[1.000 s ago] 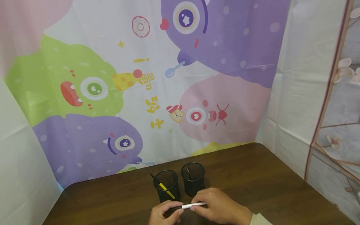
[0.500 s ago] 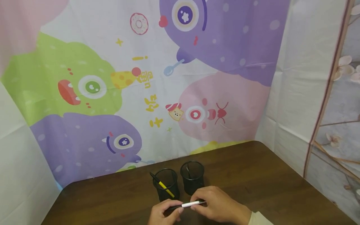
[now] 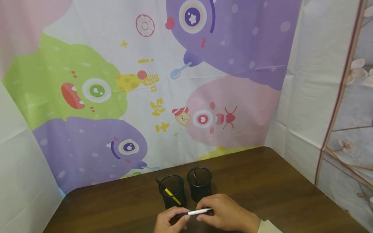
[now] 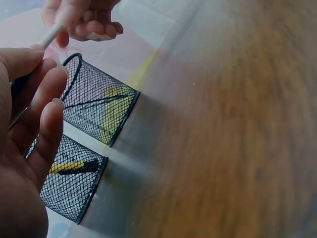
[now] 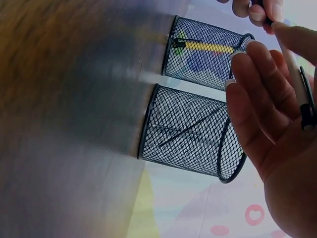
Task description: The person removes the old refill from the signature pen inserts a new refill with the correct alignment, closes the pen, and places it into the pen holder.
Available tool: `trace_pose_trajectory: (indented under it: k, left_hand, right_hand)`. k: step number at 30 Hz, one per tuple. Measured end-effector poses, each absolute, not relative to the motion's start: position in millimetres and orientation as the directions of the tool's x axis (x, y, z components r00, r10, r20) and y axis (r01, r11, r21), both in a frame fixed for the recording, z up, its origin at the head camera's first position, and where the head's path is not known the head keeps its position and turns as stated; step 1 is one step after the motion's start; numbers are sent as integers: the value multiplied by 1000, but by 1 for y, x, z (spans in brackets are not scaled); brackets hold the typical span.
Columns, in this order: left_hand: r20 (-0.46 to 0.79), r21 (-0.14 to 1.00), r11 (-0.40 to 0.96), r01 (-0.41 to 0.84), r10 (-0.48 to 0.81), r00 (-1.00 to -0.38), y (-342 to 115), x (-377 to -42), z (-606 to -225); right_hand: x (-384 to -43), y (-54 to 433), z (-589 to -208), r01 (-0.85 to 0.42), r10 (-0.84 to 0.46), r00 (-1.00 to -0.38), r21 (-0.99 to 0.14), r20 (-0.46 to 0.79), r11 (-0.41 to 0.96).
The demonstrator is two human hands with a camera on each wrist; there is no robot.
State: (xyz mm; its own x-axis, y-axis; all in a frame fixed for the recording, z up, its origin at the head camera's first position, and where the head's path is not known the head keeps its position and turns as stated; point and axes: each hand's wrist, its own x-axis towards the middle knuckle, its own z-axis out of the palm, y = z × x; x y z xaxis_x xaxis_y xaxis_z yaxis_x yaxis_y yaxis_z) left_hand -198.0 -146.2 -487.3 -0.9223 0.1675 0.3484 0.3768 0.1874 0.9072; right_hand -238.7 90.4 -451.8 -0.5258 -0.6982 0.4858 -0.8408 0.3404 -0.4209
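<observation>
A pen with a white barrel (image 3: pixel 197 212) and dark ends is held level between both hands, close in front of two black mesh pen cups. My left hand (image 3: pixel 172 220) pinches its dark end between thumb and fingers. Thumb and index finger of my right hand (image 3: pixel 227 212) hold the white part; in the right wrist view the black clip (image 5: pixel 307 89) points back over that palm. The left mesh cup (image 3: pixel 180 197) contains a yellow-and-black pen (image 3: pixel 172 195), leaning on the rim. Inside the right mesh cup (image 3: pixel 201 192) stands a thin dark pen, seen through the mesh.
The cups stand side by side on a dark wooden table (image 3: pixel 116 207), just beyond the hands. A cartoon-printed cloth (image 3: pixel 163 145) hangs behind the table's back edge. Pale cloth walls (image 3: pixel 303 97) close in the sides.
The pen has turned slightly between the fingers, so its dark clip end now shows at the right hand. Both hands stay in nearly the same place; the cups have not moved.
</observation>
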Motion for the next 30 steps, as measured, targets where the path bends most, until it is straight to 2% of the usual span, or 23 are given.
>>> trace_pose_trajectory:
  k: [9,19,30]
  left_hand:
    - [393,895,169,414,146,-908,-143,-198,-489]
    - [435,874,162,459,161,-886,-144,-199,-493]
    - [406,891,151,428,156,-901,-144,-197,-492]
  right_hand:
    - [-241,90,-452,-850,-715,-515,-388,473,355]
    - [-240,91,-451,-849,-731,-508,-406,455,338]
    - [-240,91,-452,-850,-724,-504,-417,471,320]
